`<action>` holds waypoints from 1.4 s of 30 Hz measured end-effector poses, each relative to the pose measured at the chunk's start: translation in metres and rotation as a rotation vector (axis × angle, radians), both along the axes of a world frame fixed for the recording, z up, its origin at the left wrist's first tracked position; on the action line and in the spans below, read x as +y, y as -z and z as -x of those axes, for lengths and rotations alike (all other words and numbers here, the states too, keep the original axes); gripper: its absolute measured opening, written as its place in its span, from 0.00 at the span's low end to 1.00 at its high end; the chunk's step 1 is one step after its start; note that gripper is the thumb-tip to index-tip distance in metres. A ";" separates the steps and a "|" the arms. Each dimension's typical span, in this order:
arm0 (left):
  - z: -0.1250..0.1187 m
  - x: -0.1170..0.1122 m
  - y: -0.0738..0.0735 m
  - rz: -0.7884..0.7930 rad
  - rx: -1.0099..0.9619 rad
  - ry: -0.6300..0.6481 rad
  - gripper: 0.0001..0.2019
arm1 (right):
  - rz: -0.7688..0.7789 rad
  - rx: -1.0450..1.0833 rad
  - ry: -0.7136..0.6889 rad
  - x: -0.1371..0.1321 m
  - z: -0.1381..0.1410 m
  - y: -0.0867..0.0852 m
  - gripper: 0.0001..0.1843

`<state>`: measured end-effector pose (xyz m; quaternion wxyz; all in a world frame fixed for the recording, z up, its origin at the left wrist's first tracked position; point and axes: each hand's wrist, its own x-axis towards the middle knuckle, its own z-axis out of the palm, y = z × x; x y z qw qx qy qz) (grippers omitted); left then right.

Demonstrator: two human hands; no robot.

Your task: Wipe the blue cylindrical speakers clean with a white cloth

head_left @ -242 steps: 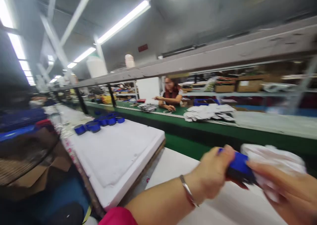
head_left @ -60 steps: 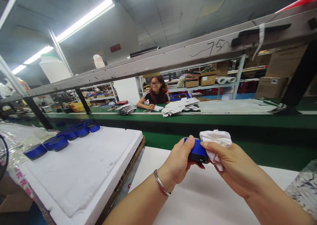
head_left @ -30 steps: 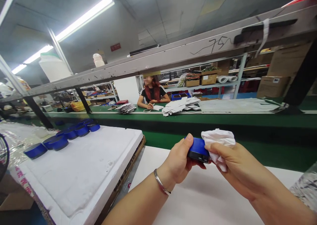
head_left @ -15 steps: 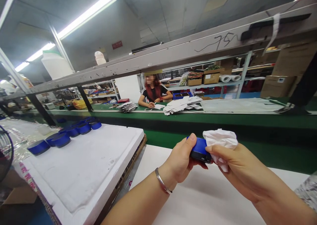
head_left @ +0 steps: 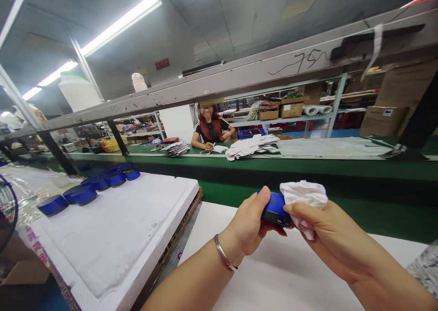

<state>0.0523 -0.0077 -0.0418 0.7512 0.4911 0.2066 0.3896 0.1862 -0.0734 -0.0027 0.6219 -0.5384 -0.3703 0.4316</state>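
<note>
At the far left, a black wire-guarded fan stood partly out of frame. Beside it lay a white foam slab on a brown board edge, and a row of round blue containers sat along its far end, not touching the hands. Just right of the slab, the person's left hand, with a silver bangle on the wrist, was closed around a small blue device. The thumb lay on top and the fingers curled underneath. The device, probably a small case of some kind though the view did not settle it, showed a small "ON" mark on its near face and was held in the air above a white table. A crumpled white cloth was pressed against its right end, pinched there by the right hand, whose fingers were closed on it. Across a green-edged table, a seated co-worker had both hands on the tabletop, left of a loose pile of white paper sheets. Further right, cardboard cartons stood beyond, and a printed plastic bag lay at the near right edge.
</note>
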 end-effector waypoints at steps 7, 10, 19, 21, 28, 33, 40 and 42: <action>0.001 0.000 -0.001 -0.001 0.006 0.006 0.52 | 0.011 0.035 0.021 -0.001 0.000 0.000 0.37; 0.000 0.001 -0.002 -0.010 0.005 -0.005 0.51 | -0.015 0.028 0.025 -0.001 0.000 0.000 0.37; 0.002 0.004 0.000 -0.008 -0.007 0.008 0.47 | -0.031 0.044 0.017 0.001 0.001 0.000 0.38; 0.003 0.006 -0.001 0.035 -0.021 0.052 0.45 | -0.036 0.053 0.022 0.002 -0.004 -0.001 0.39; -0.003 0.010 -0.006 0.200 -0.035 0.111 0.38 | -0.155 -0.123 0.191 0.000 -0.007 0.014 0.39; -0.005 0.002 -0.002 0.117 -0.034 -0.103 0.40 | -0.569 -0.702 0.328 -0.007 0.017 0.035 0.10; -0.007 -0.002 -0.005 0.063 -0.060 0.188 0.47 | 0.019 -0.067 0.232 0.018 -0.021 0.021 0.38; -0.005 0.001 -0.009 0.113 -0.077 0.235 0.45 | 0.033 0.089 0.265 0.021 -0.024 0.015 0.42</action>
